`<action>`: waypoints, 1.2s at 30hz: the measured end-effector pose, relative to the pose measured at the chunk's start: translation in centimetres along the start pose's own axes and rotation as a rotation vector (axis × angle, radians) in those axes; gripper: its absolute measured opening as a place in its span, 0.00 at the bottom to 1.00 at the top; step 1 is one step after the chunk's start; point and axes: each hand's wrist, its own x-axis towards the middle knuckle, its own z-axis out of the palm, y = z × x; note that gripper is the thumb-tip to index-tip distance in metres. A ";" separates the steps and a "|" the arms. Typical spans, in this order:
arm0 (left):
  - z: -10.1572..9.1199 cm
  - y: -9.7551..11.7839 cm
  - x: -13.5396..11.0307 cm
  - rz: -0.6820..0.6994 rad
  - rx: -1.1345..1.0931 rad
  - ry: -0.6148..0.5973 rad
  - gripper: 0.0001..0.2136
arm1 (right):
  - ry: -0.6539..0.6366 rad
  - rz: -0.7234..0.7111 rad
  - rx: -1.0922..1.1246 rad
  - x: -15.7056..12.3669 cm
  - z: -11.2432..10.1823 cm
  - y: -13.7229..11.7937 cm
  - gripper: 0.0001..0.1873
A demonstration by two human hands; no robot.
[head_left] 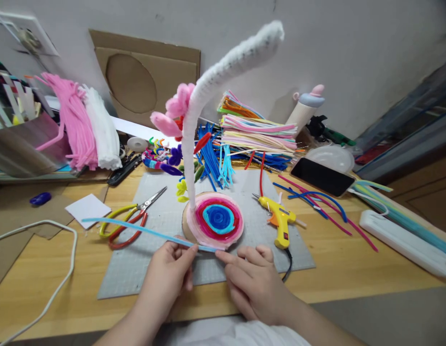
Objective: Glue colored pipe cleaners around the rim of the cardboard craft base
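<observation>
My left hand (pixel 170 271) pinches a light blue pipe cleaner (pixel 136 229) that runs out to the left over the grey mat (pixel 136 274). My right hand (pixel 252 276) has its fingers curled, and its index fingertip presses the cleaner's end against the front rim of a round disc (pixel 216 218). The disc is covered with a spiral of blue, red and pink pipe cleaners. From its left side rises a tall white fuzzy stalk (pixel 208 81) that bends to the right at the top, with pink petals (pixel 174 113) beside it.
A yellow glue gun (pixel 278 218) lies right of the disc, scissors (pixel 131 216) lie to its left. Piles of pipe cleaners (pixel 255 132) sit behind, pink and white bundles (pixel 86 125) at the left. A phone (pixel 322 176), a white power strip (pixel 405 242) and a white cable (pixel 60 283) are also on the wooden table.
</observation>
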 end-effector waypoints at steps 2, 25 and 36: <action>-0.2 0.0 0.1 0.024 -0.039 0.001 0.18 | -0.004 0.000 0.001 0.0 0.0 0.0 0.03; -2.5 -1.4 0.8 0.860 0.762 -0.027 0.08 | -0.041 0.023 0.008 0.1 0.1 0.0 0.03; -1.5 -1.6 0.6 0.981 0.825 0.088 0.06 | -0.071 0.040 -0.008 0.3 0.2 -0.1 0.04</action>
